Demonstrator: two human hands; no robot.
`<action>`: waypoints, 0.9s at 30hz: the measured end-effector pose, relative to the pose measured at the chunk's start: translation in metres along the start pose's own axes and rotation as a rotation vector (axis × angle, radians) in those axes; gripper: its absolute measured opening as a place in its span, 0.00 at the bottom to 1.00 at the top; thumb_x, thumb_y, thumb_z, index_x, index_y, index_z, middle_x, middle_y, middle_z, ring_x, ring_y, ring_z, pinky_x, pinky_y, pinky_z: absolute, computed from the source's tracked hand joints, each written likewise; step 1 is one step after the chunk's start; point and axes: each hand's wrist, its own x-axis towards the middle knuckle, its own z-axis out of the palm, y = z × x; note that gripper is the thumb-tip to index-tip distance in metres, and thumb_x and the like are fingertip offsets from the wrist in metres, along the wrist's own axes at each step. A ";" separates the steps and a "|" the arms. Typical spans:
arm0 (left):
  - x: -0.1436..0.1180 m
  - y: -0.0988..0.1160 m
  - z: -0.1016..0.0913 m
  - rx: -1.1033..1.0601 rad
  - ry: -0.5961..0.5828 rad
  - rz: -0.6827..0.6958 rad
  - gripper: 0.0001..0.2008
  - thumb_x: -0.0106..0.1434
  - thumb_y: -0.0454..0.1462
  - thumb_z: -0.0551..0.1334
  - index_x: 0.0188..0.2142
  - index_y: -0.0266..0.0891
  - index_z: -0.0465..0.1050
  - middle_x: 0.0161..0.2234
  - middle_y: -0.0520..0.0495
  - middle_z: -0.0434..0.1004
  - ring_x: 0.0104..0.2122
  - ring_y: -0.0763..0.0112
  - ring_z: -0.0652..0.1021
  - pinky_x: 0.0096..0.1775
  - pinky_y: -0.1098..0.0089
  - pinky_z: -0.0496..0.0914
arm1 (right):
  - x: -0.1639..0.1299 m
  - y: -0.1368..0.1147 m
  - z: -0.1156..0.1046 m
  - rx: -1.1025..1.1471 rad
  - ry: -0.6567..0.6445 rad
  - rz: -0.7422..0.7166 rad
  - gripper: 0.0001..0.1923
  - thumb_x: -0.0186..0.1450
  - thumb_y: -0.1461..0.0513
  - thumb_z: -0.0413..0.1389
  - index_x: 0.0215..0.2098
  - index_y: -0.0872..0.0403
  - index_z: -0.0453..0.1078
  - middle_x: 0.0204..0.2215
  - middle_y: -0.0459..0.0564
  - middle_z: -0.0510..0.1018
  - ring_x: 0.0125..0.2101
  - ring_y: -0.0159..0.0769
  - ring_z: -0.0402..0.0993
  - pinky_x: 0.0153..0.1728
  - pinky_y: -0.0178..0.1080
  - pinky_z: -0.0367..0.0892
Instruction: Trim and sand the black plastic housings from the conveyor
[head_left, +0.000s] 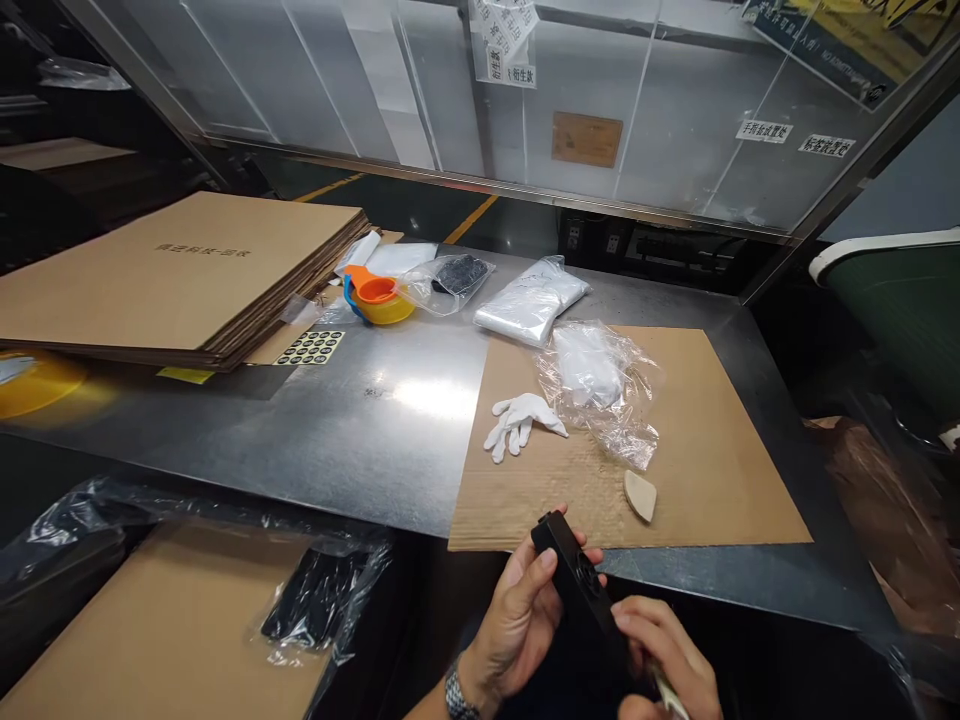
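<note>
My left hand (517, 615) is wrapped round a long black plastic part (576, 575) with a raised round feature on its face, tilted in front of the table edge. My right hand (664, 650) is closed at the lower end of this part, its fingers touching it. A narrow cream-coloured thing (666, 693) shows in the right hand; most of it is hidden, so its kind is unclear. Beyond the hands, a beige wedge-shaped pad (640, 497) and a white glove (521, 422) lie on a flat cardboard sheet (720, 450).
Crumpled clear plastic (596, 375) with white contents and a silvery bag (529, 300) lie behind the glove. A tape dispenser (379, 295) stands near stacked cardboard (202, 270) and a sticker sheet (311, 348). At lower left, a plastic-lined box holds a wrapped black item (315, 600).
</note>
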 end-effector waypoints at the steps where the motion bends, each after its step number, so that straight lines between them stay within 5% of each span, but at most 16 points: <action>1: -0.001 -0.001 0.000 0.041 0.009 0.018 0.22 0.57 0.38 0.63 0.51 0.42 0.62 0.40 0.46 0.72 0.40 0.59 0.75 0.45 0.54 0.68 | 0.002 -0.001 -0.002 0.035 0.030 0.064 0.26 0.62 0.44 0.47 0.50 0.51 0.61 0.37 0.53 0.72 0.22 0.30 0.69 0.21 0.32 0.68; 4: -0.003 -0.007 -0.002 0.207 0.029 0.077 0.26 0.55 0.40 0.64 0.52 0.44 0.60 0.36 0.48 0.70 0.35 0.62 0.76 0.39 0.59 0.70 | 0.010 -0.008 -0.007 0.072 0.138 0.285 0.30 0.63 0.41 0.36 0.50 0.51 0.60 0.25 0.46 0.70 0.18 0.28 0.65 0.18 0.31 0.64; 7: -0.005 -0.011 -0.004 0.352 0.035 0.126 0.27 0.53 0.42 0.66 0.51 0.44 0.59 0.35 0.49 0.69 0.34 0.65 0.75 0.35 0.67 0.68 | 0.024 -0.021 -0.012 -0.017 0.105 0.422 0.22 0.69 0.49 0.34 0.46 0.51 0.63 0.20 0.43 0.68 0.19 0.30 0.66 0.22 0.31 0.65; 15: -0.010 -0.010 -0.005 0.498 0.032 0.168 0.26 0.51 0.46 0.67 0.46 0.43 0.62 0.33 0.51 0.67 0.35 0.69 0.70 0.36 0.70 0.65 | 0.049 -0.045 -0.022 -0.333 -0.106 0.150 0.10 0.67 0.62 0.44 0.41 0.51 0.66 0.31 0.48 0.75 0.28 0.34 0.70 0.30 0.35 0.65; 27: -0.012 -0.004 0.003 0.564 0.107 0.195 0.28 0.49 0.45 0.68 0.46 0.40 0.63 0.36 0.48 0.70 0.36 0.68 0.70 0.37 0.70 0.65 | 0.048 -0.046 -0.020 -0.456 -0.141 0.118 0.13 0.67 0.62 0.44 0.43 0.55 0.69 0.29 0.49 0.76 0.27 0.35 0.70 0.27 0.36 0.64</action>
